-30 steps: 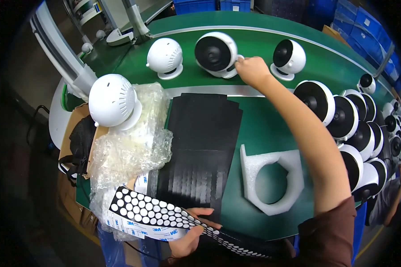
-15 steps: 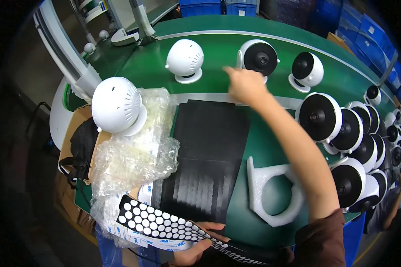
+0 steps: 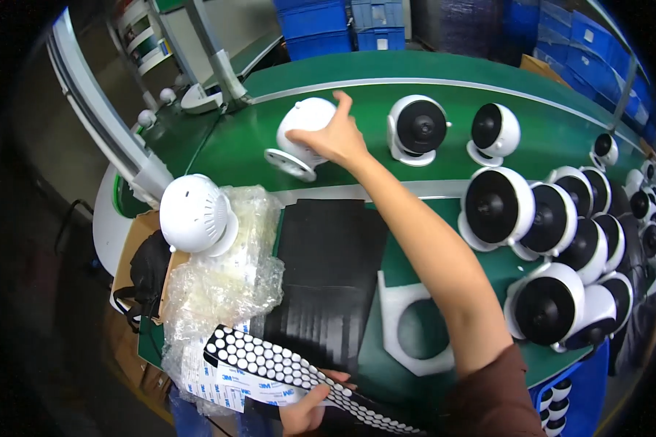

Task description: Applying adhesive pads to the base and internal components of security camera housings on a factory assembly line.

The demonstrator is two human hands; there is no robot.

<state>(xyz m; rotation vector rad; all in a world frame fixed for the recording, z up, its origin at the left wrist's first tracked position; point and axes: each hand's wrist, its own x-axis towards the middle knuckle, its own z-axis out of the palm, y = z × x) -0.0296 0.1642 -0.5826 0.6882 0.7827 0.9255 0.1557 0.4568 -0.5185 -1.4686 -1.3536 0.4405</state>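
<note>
My right hand reaches far forward with its thumb and fingers closed around a white ball-shaped camera. That camera is tilted, and its round foot swings out toward the left. Near the front edge my left hand pinches a black strip with white round dots, which trails off to the lower right. White printed backing paper lies below the strip. Further left another white ball camera sits on crumpled bubble wrap.
A black mat lies in the middle of the green table. Beside it is a white foam piece with a round cutout. Two cameras with black fronts, one a white camera, stand at the back. Several more crowd the right side. Blue crates stand behind.
My right hand has moved left from beside the black-fronted camera and taken hold of the white ball camera, which has gone from upright to tilted. My left hand still holds the dotted strip.
</note>
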